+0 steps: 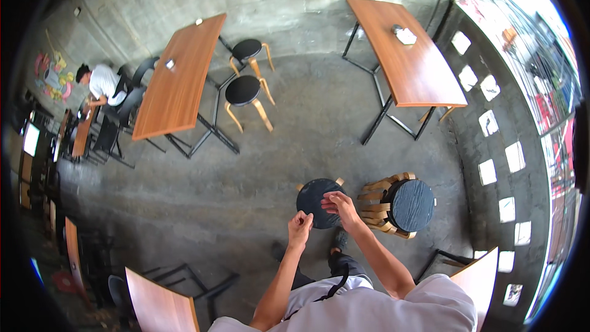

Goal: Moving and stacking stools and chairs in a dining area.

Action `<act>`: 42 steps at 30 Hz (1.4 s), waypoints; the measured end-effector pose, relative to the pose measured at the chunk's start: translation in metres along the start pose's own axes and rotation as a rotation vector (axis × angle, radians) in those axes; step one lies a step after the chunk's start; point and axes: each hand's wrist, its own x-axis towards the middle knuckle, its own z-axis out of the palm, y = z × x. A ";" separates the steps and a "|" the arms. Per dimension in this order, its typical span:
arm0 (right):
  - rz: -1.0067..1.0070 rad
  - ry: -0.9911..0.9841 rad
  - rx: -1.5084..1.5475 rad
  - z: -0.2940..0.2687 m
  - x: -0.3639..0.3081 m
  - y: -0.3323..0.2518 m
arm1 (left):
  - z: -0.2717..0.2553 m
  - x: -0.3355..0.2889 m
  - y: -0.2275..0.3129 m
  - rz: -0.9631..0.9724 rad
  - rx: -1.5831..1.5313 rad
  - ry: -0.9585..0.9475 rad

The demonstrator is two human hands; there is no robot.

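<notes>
In front of me on the floor stands a stool with a round black seat (314,195) and pale wooden legs. My left hand (300,229) is over the near left rim of that seat, fingers curled together. Whether anything is inside them is hidden. My right hand (342,208) is above the seat's right side, its fingers stretched out and holding nothing. From this angle I cannot tell if either hand touches the seat. Just right of it is a stack of stools (410,206), with bent wooden legs layered under a black top.
Two wooden-topped tables (175,80) (409,55) stand farther off. Two black-seated stools (243,90) are beside the left one. A person (107,83) in a white top sits at the far left. Table corners (161,301) flank me. A block wall (491,129) runs along the right.
</notes>
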 end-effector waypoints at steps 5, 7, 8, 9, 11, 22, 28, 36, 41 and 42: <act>-0.189 0.037 0.096 0.065 -0.042 -0.021 | -0.058 -0.008 0.054 0.084 0.080 -0.124; -0.160 0.075 0.092 0.090 -0.058 -0.006 | -0.098 -0.020 0.064 0.091 0.128 -0.170; -0.188 0.109 0.127 0.102 -0.060 0.009 | -0.119 -0.025 0.070 0.088 0.134 -0.203; -0.202 0.127 0.132 0.118 -0.066 0.022 | -0.139 -0.030 0.078 0.093 0.178 -0.208; -0.148 0.160 0.268 0.150 -0.077 0.044 | -0.182 -0.037 0.085 0.102 0.208 -0.211; -0.039 -0.023 0.020 0.279 -0.067 0.059 | -0.288 -0.025 0.165 0.252 0.227 0.024; -0.004 -0.102 0.016 0.341 -0.006 0.042 | -0.313 -0.010 0.183 0.377 0.163 0.091; -0.013 -0.226 0.092 0.395 0.098 0.003 | -0.338 0.070 0.239 0.372 0.150 0.113; -0.081 -0.220 0.126 0.400 0.172 -0.051 | -0.338 0.157 0.267 0.416 0.053 0.070; -0.079 -0.215 0.130 0.400 0.185 -0.065 | -0.335 0.174 0.276 0.428 0.041 0.051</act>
